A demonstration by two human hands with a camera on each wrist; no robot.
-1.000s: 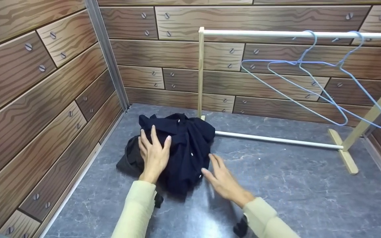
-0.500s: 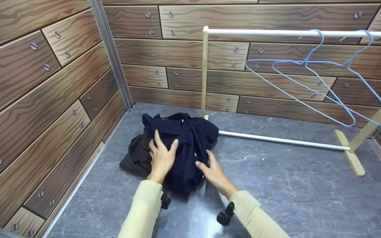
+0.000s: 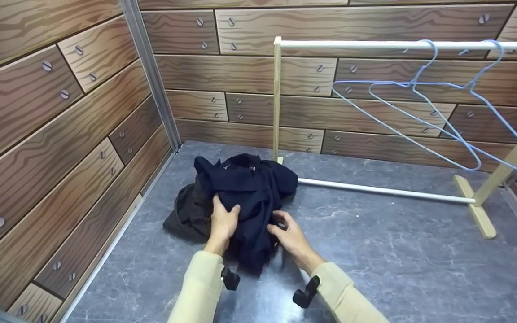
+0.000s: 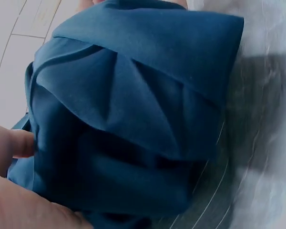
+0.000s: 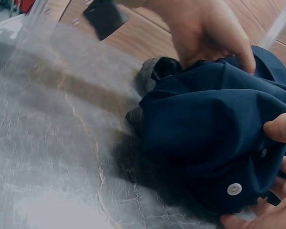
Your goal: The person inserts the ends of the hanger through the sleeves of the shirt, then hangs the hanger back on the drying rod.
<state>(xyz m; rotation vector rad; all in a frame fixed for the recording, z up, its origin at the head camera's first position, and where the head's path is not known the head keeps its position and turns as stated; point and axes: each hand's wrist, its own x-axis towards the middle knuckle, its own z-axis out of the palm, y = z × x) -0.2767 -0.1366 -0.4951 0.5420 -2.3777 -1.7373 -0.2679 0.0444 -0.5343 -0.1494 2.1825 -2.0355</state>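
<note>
A crumpled navy shirt with white buttons [image 3: 249,179] lies in a heap on the floor. My left hand [image 3: 223,223] grips its near left side, the fingers bent down into the cloth and partly hidden. At the right edge, my right hand [image 3: 291,234] pinches the shirt; in the right wrist view its thumb lies on top and fingers reach beneath, close to a white button [image 5: 234,189]. A dark grey garment [image 3: 186,217] lies against the shirt's left side, partly covered by it.
Behind and to the right stands a garment rack with a white top rail [image 3: 352,44] and a low white bar [image 3: 384,190]. Two blue hangers [image 3: 447,125] hang from the rail. Wood-patterned walls [image 3: 101,134] border the grey marbled floor [image 3: 375,251] at left and back.
Both hands have come in to the shirt and closed on its cloth, the left drawing nearer to me. The shirt's upper folds have shifted. Rack and hangers stand as before.
</note>
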